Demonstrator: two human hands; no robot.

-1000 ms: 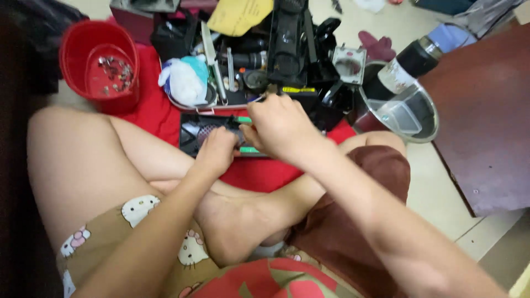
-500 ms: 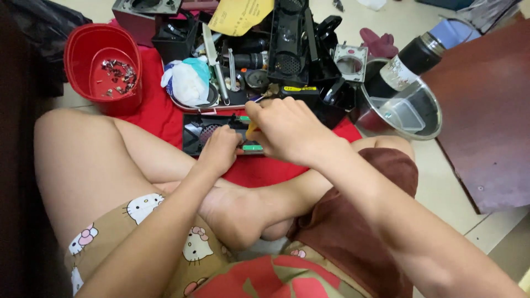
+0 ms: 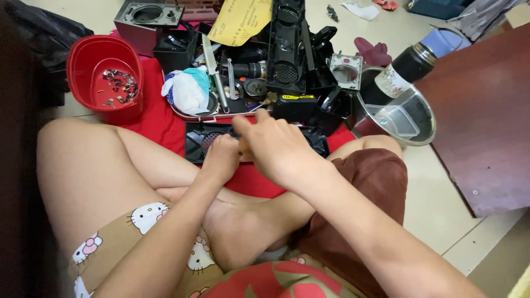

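While both hands [image 3: 259, 149] curl fingers round sth hidden (can't tell what), red tub [image 3: 105, 77] & steel bowl [image 3: 422, 135] flank them.

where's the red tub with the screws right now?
Head view, upper left: the red tub sits on the floor by the person's left knee, left of the white cloth bundle and the parts tray.

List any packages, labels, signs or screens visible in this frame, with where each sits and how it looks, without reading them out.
Yellow paper envelope: top centre, leaning over the black parts pile; flat, dark handwriting on it.
Small yellow sticker: on a black part just beyond the right hand; narrow strip, dark print.
Bottle label: on the dark flask lying over the steel bowl at right; pale, patterned.
No screens or signs.
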